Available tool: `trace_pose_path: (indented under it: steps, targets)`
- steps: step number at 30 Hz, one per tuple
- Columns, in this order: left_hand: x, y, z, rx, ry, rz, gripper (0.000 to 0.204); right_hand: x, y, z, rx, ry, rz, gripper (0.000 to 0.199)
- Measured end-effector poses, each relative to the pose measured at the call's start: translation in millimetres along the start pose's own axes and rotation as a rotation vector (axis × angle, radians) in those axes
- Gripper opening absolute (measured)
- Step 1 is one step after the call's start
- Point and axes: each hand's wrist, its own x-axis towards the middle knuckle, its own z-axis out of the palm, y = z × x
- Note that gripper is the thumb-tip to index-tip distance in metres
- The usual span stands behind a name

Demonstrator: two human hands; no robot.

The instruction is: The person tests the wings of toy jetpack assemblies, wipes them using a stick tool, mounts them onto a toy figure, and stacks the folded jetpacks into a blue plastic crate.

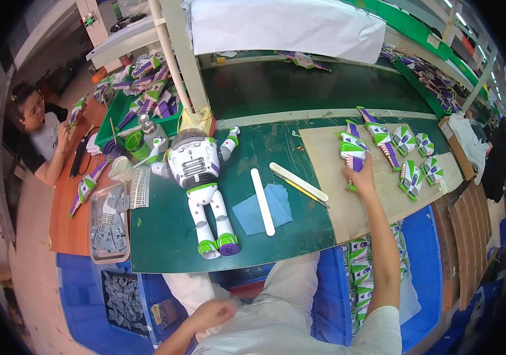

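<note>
On the cardboard at the right of the bench, my right hand [359, 176] is closed round a toy wing pack [352, 145] in white, green and purple. Just right of it lies another wing pack [379, 134] with its wings spread, then several folded ones [410, 177]. My left hand [216, 312] hangs over my lap, away from the bench, blurred, so its fingers cannot be made out. A white and green toy space figure [196, 163] lies on its front or back, legs towards me. Near it are a blue cloth [279, 207], a white stick [262, 201] and a yellow-handled slim tool [301, 188].
Left stand a green crate [124, 115] of wing packs, small pots [121, 169] and a clear box [111, 258] of grey parts. Blue bins [424, 260] flank my legs. A conveyor [300, 89] runs behind the bench; a co-worker [42, 133] sits at far left.
</note>
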Motion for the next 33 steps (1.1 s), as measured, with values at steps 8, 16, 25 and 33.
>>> trace_pose_path:
  steps: [8,16,25,33]
  targets:
    - [114.7,126.0,-60.0,-1.052,0.380,0.441,0.040,-226.3,-161.7,50.9,0.492,-0.151,-0.397,0.091]
    - [52.9,92.6,-101.0,-1.022,0.218,0.317,0.028,-152.1,-209.8,23.7,0.337,-0.118,-0.439,0.040]
    - [-14.9,65.1,-147.0,-0.555,0.052,0.241,0.018,-104.5,-220.5,32.6,0.309,-0.154,-0.435,0.026]
    - [5.9,45.5,-168.3,-0.440,1.145,0.334,0.046,-148.6,-215.1,56.7,0.471,-0.110,-0.385,0.027]
